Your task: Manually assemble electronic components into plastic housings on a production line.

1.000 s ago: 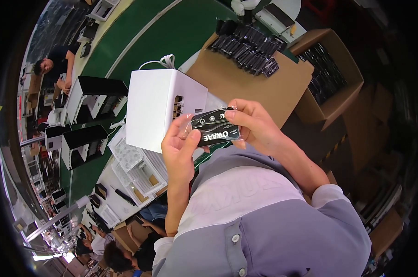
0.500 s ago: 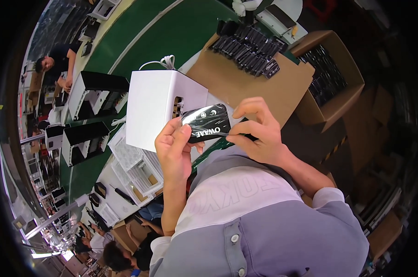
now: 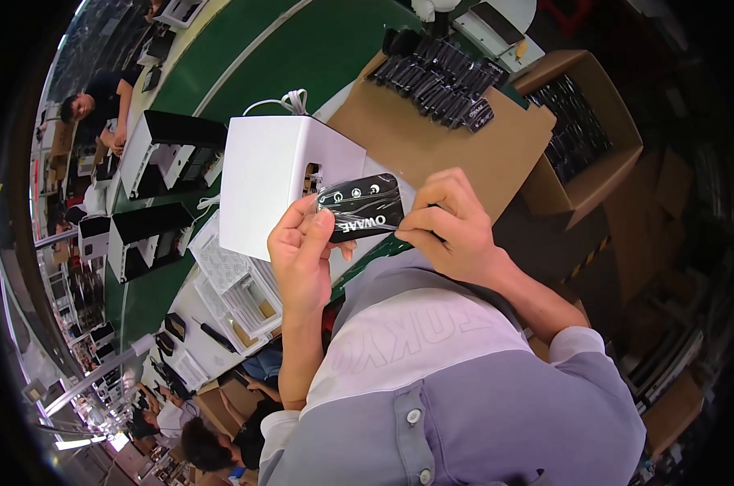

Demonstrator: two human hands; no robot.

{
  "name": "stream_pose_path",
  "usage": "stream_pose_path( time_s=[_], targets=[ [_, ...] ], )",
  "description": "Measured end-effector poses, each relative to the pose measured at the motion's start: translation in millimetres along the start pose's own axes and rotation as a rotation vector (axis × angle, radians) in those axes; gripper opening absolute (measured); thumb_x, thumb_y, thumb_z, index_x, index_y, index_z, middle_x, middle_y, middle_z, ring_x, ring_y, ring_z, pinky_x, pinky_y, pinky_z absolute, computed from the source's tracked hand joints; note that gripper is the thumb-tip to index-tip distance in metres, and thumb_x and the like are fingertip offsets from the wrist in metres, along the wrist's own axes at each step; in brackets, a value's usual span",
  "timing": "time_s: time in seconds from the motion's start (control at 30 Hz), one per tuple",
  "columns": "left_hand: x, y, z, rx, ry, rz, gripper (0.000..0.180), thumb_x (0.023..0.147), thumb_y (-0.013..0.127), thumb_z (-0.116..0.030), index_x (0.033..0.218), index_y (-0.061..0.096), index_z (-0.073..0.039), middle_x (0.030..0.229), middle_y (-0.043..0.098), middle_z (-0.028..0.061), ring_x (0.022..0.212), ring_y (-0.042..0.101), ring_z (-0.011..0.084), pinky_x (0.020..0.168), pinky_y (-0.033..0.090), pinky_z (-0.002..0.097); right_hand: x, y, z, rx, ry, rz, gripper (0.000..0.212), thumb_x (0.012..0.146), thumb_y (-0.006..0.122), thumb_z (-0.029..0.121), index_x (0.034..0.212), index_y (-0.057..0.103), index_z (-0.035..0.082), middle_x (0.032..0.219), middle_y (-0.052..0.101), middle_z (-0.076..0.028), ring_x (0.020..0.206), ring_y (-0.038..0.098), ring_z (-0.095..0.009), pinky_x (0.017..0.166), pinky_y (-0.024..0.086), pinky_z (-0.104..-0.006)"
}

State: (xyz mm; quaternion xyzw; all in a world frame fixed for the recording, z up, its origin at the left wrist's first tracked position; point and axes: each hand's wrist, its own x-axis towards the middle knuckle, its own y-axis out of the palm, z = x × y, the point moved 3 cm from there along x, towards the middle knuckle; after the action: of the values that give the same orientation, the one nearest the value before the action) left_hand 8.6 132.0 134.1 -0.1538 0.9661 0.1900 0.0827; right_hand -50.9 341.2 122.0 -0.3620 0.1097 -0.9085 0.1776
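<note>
My left hand [image 3: 304,245] grips a flat black remote control [image 3: 365,204] with rounded corners and white icons, its thumb pressed on the face. Clear plastic film with wrinkles and glare covers the remote. At the remote's lower right corner, my right hand [image 3: 452,225] pinches an edge of the film between thumb and fingers. Just beyond my left hand stands a white box-shaped appliance housing [image 3: 262,186], with a cut-out in its side that shows inner parts. A white cable [image 3: 292,102] is looped behind it.
Many wrapped black pieces [image 3: 436,77] lie heaped on a cardboard sheet [image 3: 464,166]. An open carton [image 3: 594,130] at the right holds more. Black-and-white housings [image 3: 177,154] and a white basket-like part [image 3: 237,283] stand left. A co-worker [image 3: 100,109] is across the green bench.
The remote has tilted slightly, so its icons show more plainly with less glare. My right hand's fingers have drawn closer together at its corner.
</note>
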Motion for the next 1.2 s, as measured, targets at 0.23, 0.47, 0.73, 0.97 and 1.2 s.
stream_pose_path(
  time_s=[0.23,0.47,0.73,0.97,1.2],
  targets=[
    [-7,-2,-2,0.260,0.075,0.049,0.032,0.099,0.068,-0.007,0.125,0.061,0.010,0.092,0.074,0.0150,0.065,0.067,0.0173,0.053,0.052,0.0294,0,-5,-17,0.516,0.675,0.281,0.016,0.084,0.076,-0.003,0.094,0.064,-0.001,0.100,0.058,-0.009,0.088,0.058,-0.023,0.082,0.049,-0.0332],
    [-3,-3,0,0.207,-0.017,0.065,0.032,0.099,0.070,-0.006,0.125,0.061,0.011,0.085,0.072,0.0105,0.064,0.065,0.0107,0.054,0.051,0.0235,9,0,2,0.080,0.266,0.042,0.035,0.075,0.088,0.008,0.102,0.066,0.002,0.107,0.056,-0.010,0.097,0.056,-0.027,0.084,0.049,-0.0347],
    [8,-2,-3,0.314,-0.124,0.139,0.034,0.098,0.073,-0.009,0.123,0.062,0.010,0.079,0.068,0.0058,0.060,0.061,0.0076,0.052,0.048,0.0219,15,19,-5,-0.041,0.175,0.367,0.026,0.072,0.089,0.010,0.088,0.070,0.006,0.103,0.055,-0.009,0.099,0.051,-0.029,0.082,0.045,-0.0380],
    [11,3,-3,0.319,-0.149,0.210,0.034,0.098,0.074,-0.009,0.125,0.063,0.010,0.077,0.065,0.0018,0.063,0.059,0.0058,0.056,0.046,0.0209,20,19,-4,0.044,0.155,0.176,0.017,0.075,0.084,0.004,0.082,0.069,0.005,0.098,0.055,-0.007,0.097,0.052,-0.025,0.078,0.043,-0.0340],
    [16,-4,-5,0.356,-0.074,0.198,0.031,0.098,0.073,-0.006,0.125,0.066,0.007,0.080,0.067,0.0021,0.066,0.058,0.0055,0.061,0.047,0.0209,3,27,-12,0.079,0.291,0.199,0.015,0.077,0.082,0.001,0.082,0.068,0.004,0.097,0.055,-0.007,0.090,0.055,-0.023,0.075,0.044,-0.0344]
  ],
)
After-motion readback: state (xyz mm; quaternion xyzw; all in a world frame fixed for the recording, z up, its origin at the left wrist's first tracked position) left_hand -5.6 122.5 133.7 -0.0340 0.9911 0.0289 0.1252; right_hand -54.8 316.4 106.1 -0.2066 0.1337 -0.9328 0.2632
